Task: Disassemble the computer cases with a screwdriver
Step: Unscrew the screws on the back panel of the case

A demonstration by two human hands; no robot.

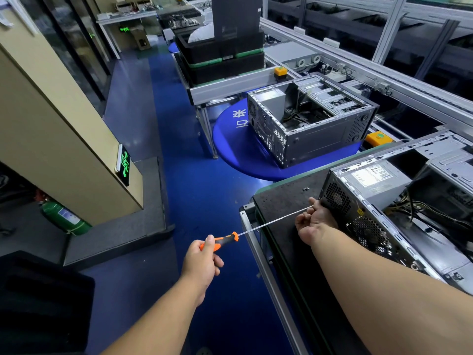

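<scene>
Left hand: the left hand [202,254] is wrapped around the orange-and-black handle of a long screwdriver [258,226], thumb lying along the top, held out over the blue floor [204,190] short of the bench edge.
Right hand: the right hand [316,221] is curled around the far end of the shaft, steadying the tip just beside the rear corner of the near computer case [384,216]; whether the tip sits in a screw is hidden by the fingers.
Near case: it lies on the dark bench [281,201] directly beyond the right hand, side panel off, with the power supply [371,178] and loose cables showing inside.
Loose screws: a few small ones [305,189] lie on the bench just past the right hand's knuckles.
Second case: another opened computer case [312,119] sits well ahead of both hands, on a round blue stand.
Handling, case: probably heavy and rigid sheet steel with sharp stamped edges; best held by a folded frame rail or the rear corner, never by the cables.
Handling, screwdriver: the long thin shaft likely flexes and wanders, so guiding it near the tip while turning from the handle seems sensible.
Handling, screws: tiny and prone to rolling; pinch them and set them with the others.
</scene>
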